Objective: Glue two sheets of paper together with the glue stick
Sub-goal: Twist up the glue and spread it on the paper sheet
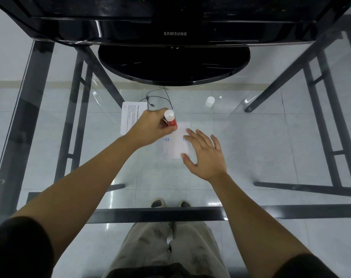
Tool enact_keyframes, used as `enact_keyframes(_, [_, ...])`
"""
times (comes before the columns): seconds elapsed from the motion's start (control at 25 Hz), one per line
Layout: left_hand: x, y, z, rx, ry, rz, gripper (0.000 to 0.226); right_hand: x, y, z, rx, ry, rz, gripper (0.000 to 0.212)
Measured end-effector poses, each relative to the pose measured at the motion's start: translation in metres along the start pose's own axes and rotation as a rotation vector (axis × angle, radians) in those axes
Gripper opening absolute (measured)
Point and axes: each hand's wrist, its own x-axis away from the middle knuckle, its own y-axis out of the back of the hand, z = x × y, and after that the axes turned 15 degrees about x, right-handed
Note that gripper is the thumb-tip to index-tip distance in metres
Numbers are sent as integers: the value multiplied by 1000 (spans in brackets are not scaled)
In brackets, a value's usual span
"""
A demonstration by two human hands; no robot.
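Note:
My left hand (150, 127) grips a red glue stick (171, 121) with a white end pointing up, its lower end down on a small white sheet of paper (175, 146) on the glass table. My right hand (204, 153) lies flat with spread fingers on the right part of that sheet, holding it down. A second white sheet with printed text (130, 117) lies further left and back, partly hidden by my left hand.
A white cap (210, 101) stands on the glass table (271, 137) to the back right. A black Samsung monitor with a round base (173, 65) fills the back. A thin black cable (158, 101) lies behind the papers. Black table legs show through the glass.

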Motion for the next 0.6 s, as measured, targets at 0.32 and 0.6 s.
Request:
enact_keyframes(0.32, [2, -13, -10, 1, -67, 59, 23, 1, 1, 0, 9, -14, -37, 52])
enact_keyframes(0.6, [-13, -9, -10, -9, -23, -2, 25, 1, 1, 0, 2, -14, -48, 51])
